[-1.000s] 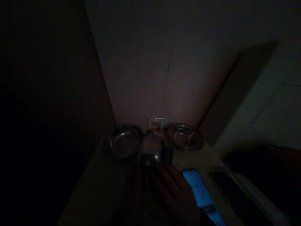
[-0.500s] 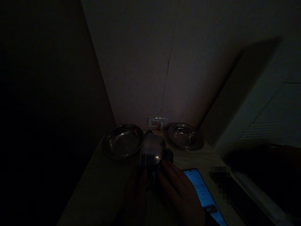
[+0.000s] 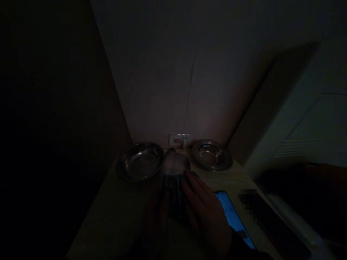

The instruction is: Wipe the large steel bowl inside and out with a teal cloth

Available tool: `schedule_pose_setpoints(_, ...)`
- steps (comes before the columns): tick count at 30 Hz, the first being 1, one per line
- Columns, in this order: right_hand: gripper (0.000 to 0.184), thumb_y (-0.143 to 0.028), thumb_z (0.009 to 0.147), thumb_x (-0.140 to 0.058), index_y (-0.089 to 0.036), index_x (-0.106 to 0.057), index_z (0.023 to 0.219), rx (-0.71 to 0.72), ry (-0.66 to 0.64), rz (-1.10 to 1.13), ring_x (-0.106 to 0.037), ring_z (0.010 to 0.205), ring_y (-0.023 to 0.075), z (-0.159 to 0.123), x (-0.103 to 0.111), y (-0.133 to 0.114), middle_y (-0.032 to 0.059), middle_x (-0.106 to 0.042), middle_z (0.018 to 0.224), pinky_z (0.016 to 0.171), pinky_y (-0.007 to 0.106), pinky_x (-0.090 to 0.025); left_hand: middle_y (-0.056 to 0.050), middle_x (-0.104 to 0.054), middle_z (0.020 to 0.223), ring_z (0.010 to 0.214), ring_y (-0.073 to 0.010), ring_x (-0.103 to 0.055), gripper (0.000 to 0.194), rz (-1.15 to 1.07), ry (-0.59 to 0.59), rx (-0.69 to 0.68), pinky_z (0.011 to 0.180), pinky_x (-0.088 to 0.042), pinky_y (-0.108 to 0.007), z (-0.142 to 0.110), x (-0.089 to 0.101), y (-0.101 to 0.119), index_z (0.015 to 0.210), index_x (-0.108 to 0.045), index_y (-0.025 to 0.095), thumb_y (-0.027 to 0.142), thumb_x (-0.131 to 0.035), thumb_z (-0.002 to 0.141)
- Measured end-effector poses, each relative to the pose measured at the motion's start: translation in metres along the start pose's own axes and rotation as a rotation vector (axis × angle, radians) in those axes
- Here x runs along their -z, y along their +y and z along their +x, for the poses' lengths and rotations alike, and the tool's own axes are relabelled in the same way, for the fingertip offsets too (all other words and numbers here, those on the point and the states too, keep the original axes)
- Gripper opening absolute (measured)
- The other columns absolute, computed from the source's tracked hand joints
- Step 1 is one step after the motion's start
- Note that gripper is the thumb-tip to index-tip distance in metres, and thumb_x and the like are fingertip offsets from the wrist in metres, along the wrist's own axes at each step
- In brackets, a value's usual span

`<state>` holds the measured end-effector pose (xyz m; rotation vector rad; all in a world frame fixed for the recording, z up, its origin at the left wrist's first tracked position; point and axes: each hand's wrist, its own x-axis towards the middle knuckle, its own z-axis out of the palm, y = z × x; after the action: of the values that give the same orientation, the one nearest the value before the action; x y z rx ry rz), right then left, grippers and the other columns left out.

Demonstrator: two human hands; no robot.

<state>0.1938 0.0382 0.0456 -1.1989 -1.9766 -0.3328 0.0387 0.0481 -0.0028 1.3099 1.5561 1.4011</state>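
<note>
The scene is very dark. A steel bowl [image 3: 173,166] stands tilted on its rim in the middle of a light wooden table [image 3: 119,213]. My left hand [image 3: 157,216] is barely visible and grips the bowl's near left side. My right hand [image 3: 206,209] lies against the bowl's outer right side. Its fingers press what looks like a dark cloth [image 3: 177,195] onto the metal. How the cloth lies is hard to make out in the gloom.
Two shallow steel plates sit at the back of the table, one on the left [image 3: 139,164] and one on the right [image 3: 213,155]. A wall socket [image 3: 181,138] is between them. A lit phone [image 3: 233,218] lies at my right wrist. A white door [image 3: 303,137] stands to the right.
My right hand has slid up and left over the bowl with the cloth and now covers more of its side. The picture has become darker.
</note>
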Motion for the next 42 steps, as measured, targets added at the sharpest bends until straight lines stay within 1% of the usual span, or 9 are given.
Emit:
schedule_pose_setpoints(4, 0.039, -0.016, 0.095, -0.04, -0.017, -0.052, 0.131, -0.162, 0.006, 0.108, -0.052, 0.123, 0.0215, 0.024, 0.0, 0.005, 0.009, -0.057, 0.132, 0.098, 0.04, -0.05, -0.01, -0.074, 0.094, 0.092, -0.0287, -0.068, 0.034, 0.027, -0.015, 0.008, 0.079, -0.057, -0.036, 0.002, 0.0, -0.006, 0.088, -0.072, 0.023, 0.052, -0.06, 0.075)
schedule_pose_setpoints(9, 0.042, -0.018, 0.093, -0.045, -0.016, -0.049, 0.134, -0.031, -0.009, 0.049, -0.045, 0.129, 0.0257, 0.006, 0.001, -0.002, 0.0107, -0.047, 0.142, 0.095, 0.041, -0.052, -0.008, -0.074, 0.094, 0.094, -0.0284, -0.068, 0.035, 0.01, 0.006, 0.009, 0.079, -0.057, -0.036, -0.003, -0.001, -0.009, 0.089, -0.072, 0.024, 0.054, -0.061, 0.074)
schedule_pose_setpoints(15, 0.035, -0.02, 0.096, -0.038, -0.017, -0.056, 0.127, -0.17, 0.015, 0.117, -0.057, 0.116, 0.0209, 0.023, 0.005, 0.017, 0.0091, -0.063, 0.123, 0.095, 0.04, -0.051, -0.009, -0.074, 0.09, 0.093, -0.0294, -0.068, 0.03, -0.02, -0.085, 0.002, 0.08, -0.057, -0.039, -0.011, -0.002, -0.012, 0.084, -0.072, 0.024, 0.05, -0.065, 0.071)
schedule_pose_setpoints(21, 0.035, -0.019, 0.091, -0.049, -0.017, -0.058, 0.125, 0.111, -0.081, -0.032, -0.044, 0.126, 0.0292, 0.011, 0.015, 0.004, 0.0076, -0.054, 0.136, 0.091, 0.045, -0.053, -0.011, -0.073, 0.1, 0.102, -0.033, -0.065, 0.027, -0.007, -0.063, 0.001, 0.092, -0.051, -0.046, -0.012, -0.004, -0.008, 0.081, -0.072, 0.024, 0.045, -0.071, 0.064)
schedule_pose_setpoints(26, 0.036, -0.019, 0.092, -0.044, -0.016, -0.058, 0.125, 0.016, -0.086, -0.044, -0.051, 0.118, 0.0267, 0.024, 0.018, -0.001, 0.0087, -0.059, 0.129, 0.092, 0.046, -0.052, -0.009, -0.073, 0.1, 0.095, -0.0272, -0.068, 0.028, -0.025, -0.057, 0.045, 0.081, -0.057, -0.038, -0.015, -0.015, 0.005, 0.096, -0.071, 0.022, 0.04, -0.057, 0.079)
schedule_pose_setpoints(31, 0.033, -0.02, 0.091, -0.047, -0.018, -0.061, 0.12, 0.196, -0.111, -0.087, -0.049, 0.12, 0.0294, 0.028, 0.019, 0.001, 0.0061, -0.059, 0.129, 0.088, 0.046, -0.052, -0.008, -0.072, 0.103, 0.101, -0.0289, -0.066, 0.028, -0.018, -0.041, 0.057, 0.086, -0.055, -0.041, -0.017, -0.015, 0.006, 0.096, -0.072, 0.026, 0.042, -0.059, 0.077)
schedule_pose_setpoints(35, 0.035, -0.017, 0.092, -0.044, -0.015, -0.059, 0.123, 0.057, -0.096, -0.055, -0.051, 0.117, 0.026, 0.031, 0.021, 0.007, 0.009, -0.061, 0.127, 0.093, 0.046, -0.05, -0.01, -0.072, 0.105, 0.099, -0.0293, -0.066, 0.03, -0.014, -0.059, 0.066, 0.085, -0.055, -0.042, -0.013, -0.011, 0.008, 0.096, -0.072, 0.022, 0.042, -0.06, 0.076)
schedule_pose_setpoints(39, 0.035, -0.021, 0.09, -0.048, -0.019, -0.06, 0.123, 0.278, -0.111, -0.097, -0.044, 0.125, 0.0284, 0.026, 0.024, 0.006, 0.0061, -0.059, 0.13, 0.092, 0.047, -0.048, -0.01, -0.074, 0.094, 0.088, -0.0282, -0.069, 0.027, -0.046, -0.092, 0.034, 0.077, -0.057, -0.039, -0.01, -0.009, 0.011, 0.09, -0.073, 0.023, 0.041, -0.06, 0.076)
schedule_pose_setpoints(42, 0.034, -0.021, 0.091, -0.046, -0.019, -0.06, 0.122, 0.233, -0.162, -0.067, -0.047, 0.121, 0.0269, 0.027, 0.026, 0.005, 0.0051, -0.059, 0.13, 0.094, 0.047, -0.046, -0.007, -0.074, 0.095, 0.089, -0.0257, -0.069, 0.027, -0.102, -0.125, -0.01, 0.079, -0.057, -0.036, -0.011, -0.011, 0.015, 0.095, -0.073, 0.024, 0.039, -0.057, 0.08)
